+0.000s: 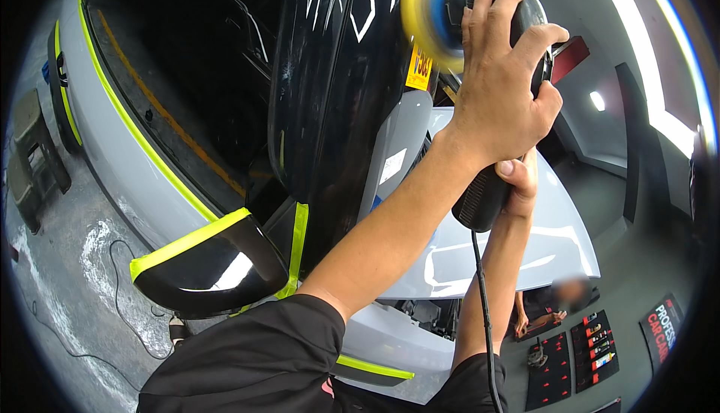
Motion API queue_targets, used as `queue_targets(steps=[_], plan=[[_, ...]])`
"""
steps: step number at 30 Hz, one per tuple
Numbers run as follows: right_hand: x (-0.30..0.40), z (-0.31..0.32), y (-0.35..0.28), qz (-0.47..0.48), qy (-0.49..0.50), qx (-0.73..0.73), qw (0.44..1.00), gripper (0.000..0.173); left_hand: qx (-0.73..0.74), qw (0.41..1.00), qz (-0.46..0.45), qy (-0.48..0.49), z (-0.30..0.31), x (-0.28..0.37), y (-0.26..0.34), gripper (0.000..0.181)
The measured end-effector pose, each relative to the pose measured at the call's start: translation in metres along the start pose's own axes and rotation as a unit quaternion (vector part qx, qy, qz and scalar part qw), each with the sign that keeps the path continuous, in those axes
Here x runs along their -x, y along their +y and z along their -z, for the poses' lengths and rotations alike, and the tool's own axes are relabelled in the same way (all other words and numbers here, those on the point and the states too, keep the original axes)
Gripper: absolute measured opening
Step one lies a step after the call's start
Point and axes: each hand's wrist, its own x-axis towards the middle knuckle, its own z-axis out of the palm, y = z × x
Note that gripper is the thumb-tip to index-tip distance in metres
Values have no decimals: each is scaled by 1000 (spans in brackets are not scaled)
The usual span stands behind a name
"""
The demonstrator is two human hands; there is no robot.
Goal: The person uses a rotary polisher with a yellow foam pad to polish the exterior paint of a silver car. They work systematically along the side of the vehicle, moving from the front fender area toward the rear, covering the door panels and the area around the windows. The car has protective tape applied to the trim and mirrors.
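Note:
My left hand (pixel 500 81) lies over the head of a corded black polisher (pixel 484 199), fingers wrapped around its housing. My right hand (pixel 520 179) grips the handle lower down, partly hidden behind it. The round yellow foam pad (pixel 421 19) with its blue backing is blurred, as if spinning. It faces the glossy black upper bodywork (pixel 343 92) of a light grey car; I cannot tell whether it touches. Below and left is a black side mirror (pixel 219 269) edged with yellow-green masking tape (pixel 185 241).
A power cord (pixel 479 278) hangs from the handle past my right arm. The car's hood (pixel 506 244) stands raised. A stool (pixel 34 160) and a cable (pixel 115 295) are on the floor at left. Another person (pixel 540 312) is beyond the hood, near racks of bottles (pixel 596 351).

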Motion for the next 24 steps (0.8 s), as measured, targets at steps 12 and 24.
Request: queue_targets(steps=[12,24], plan=[[12,-15,-15,-16,-50,61,997,95,-24,996,-78,-35,48,-1,3,58],[112,2,31,-117,-36,20,992,101,-9,991,40,-125,78,77,61,51]])
